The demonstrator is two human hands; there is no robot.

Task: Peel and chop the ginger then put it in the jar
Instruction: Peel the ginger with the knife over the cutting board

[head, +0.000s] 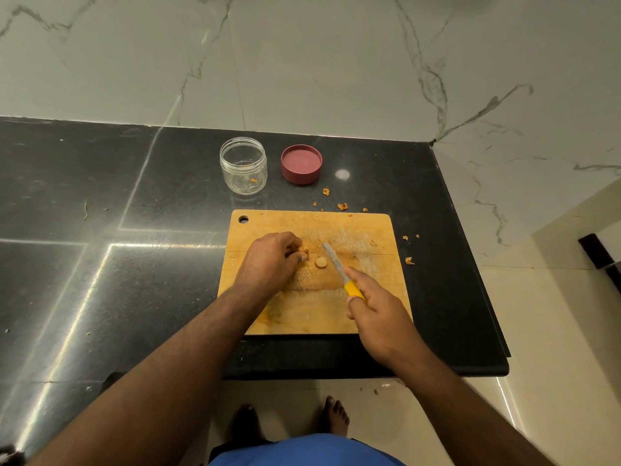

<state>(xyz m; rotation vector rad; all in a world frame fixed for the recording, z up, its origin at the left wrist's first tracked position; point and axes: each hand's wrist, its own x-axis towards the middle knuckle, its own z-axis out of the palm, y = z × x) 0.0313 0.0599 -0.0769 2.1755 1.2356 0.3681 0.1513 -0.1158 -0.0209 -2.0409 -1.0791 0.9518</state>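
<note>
White marble-veined wall tiles [336, 55] fill the top half of the frame, and below them your black polished countertop [100, 213] runs across the middle to a corner at the right, with cream floor tiles [554, 331] along the right and bottom edges. At centre lies the wooden cutting board [363, 230]; behind it, toward upper centre, stand the open clear jar [243, 164] and, just beside it, its red lid [301, 164], with peel scraps [342, 206] scattered near the board's far and right edges. Your left hand [272, 260] curls its fingers around a ginger piece [304, 251] on the board, a cut ginger slice [320, 262] lies just beside it, and your right hand [379, 314] grips the yellow-handled knife [339, 269], blade angled toward the slice.
</note>
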